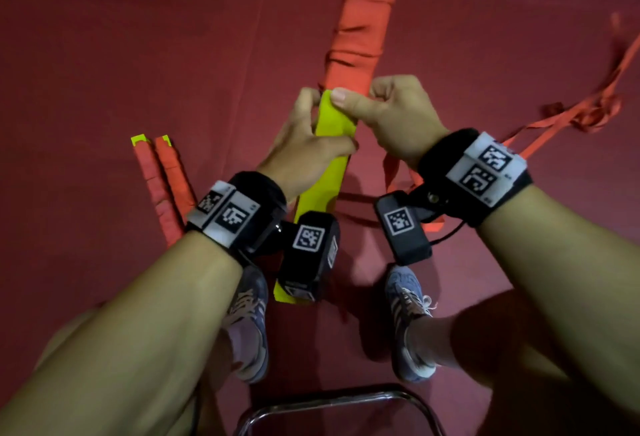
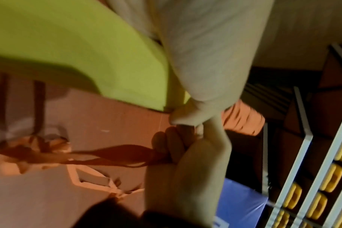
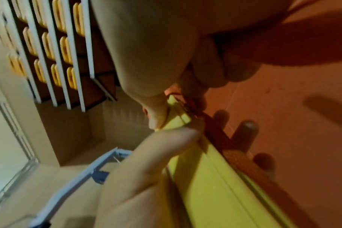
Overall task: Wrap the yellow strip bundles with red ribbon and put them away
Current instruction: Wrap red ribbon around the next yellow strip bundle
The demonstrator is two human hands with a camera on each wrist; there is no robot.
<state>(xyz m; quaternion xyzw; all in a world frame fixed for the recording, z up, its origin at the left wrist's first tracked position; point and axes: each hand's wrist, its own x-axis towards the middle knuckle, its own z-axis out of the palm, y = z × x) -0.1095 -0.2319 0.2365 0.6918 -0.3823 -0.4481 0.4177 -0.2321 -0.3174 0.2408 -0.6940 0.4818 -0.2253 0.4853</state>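
Where the yellow strip bundle (image 1: 322, 172) is gripped, its long axis is seen running straight away from the person, and the far part is bound in red ribbon (image 1: 367, 20). Both hands are met at the wrap's edge. The left hand (image 1: 304, 148) is curled round the bare yellow length. The right hand (image 1: 384, 113) is clenched on the ribbon's free run, with its thumb pressed onto the bundle. The next turn is judged to fall nearer the person. 2 wrapped bundles (image 1: 162, 186) are laid on the red floor (image 1: 138, 37) at the left.
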